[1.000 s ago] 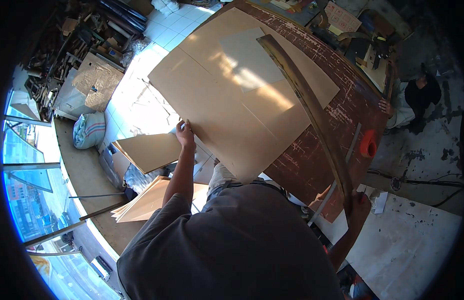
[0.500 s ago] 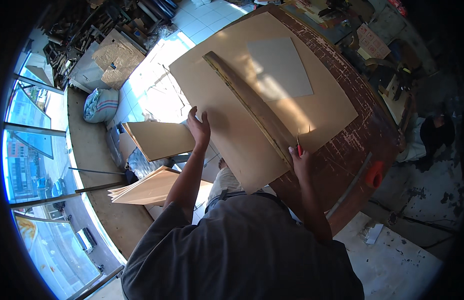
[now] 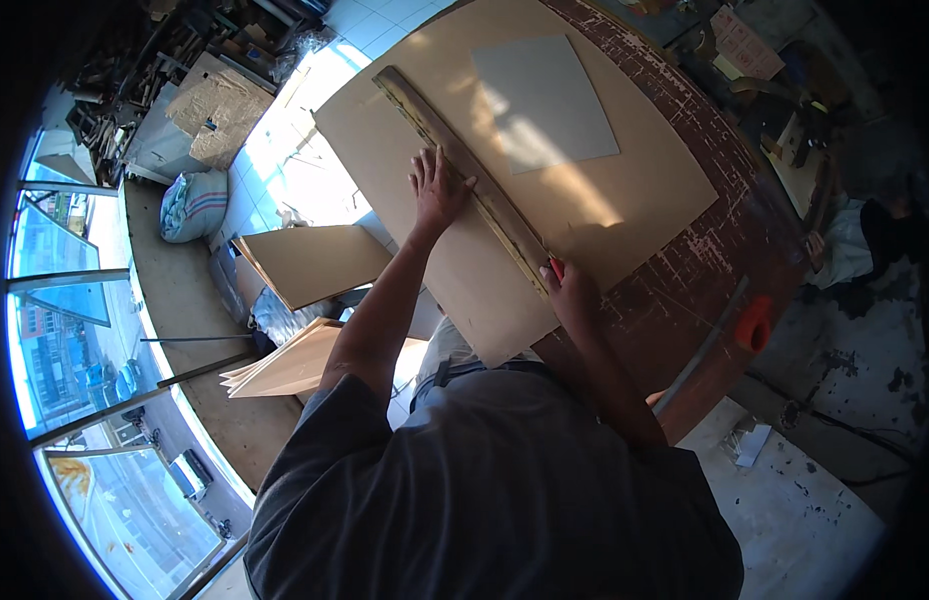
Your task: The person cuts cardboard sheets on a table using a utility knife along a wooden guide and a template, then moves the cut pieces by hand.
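Since half a second ago the long wooden straightedge (image 3: 465,175) has swung from a steeper lie to a diagonal across the tan board (image 3: 545,200), and the left hand (image 3: 437,188) has come off the board's near edge to sit on top of it. Left hand: palm down, fingers spread flat, pressing the straightedge near its middle, not curled around anything. Right hand (image 3: 572,292): closed on a small red tool (image 3: 557,268), likely a knife or marker, tip right at the near end of the straightedge; can't tell which kind, it's mostly hidden by the fingers. The board lies flat on a dark, scuffed reddish worktable (image 3: 730,250), with its near corner overhanging the table edge toward the person. A smaller pale grey sheet (image 3: 545,105) lies on the board's far half, apart from the straightedge. To the right on the table is a thin rod with an orange handle (image 3: 751,322), untouched. Off the table to the left are a leaning tan panel (image 3: 310,262) and a stack of similar offcuts (image 3: 285,365) on the floor. My read on progress: guide placed and pinned, tool at the start point; no scored or drawn line visible along the guide yet, so the stroke itself looks not yet made. The board is still in one piece.
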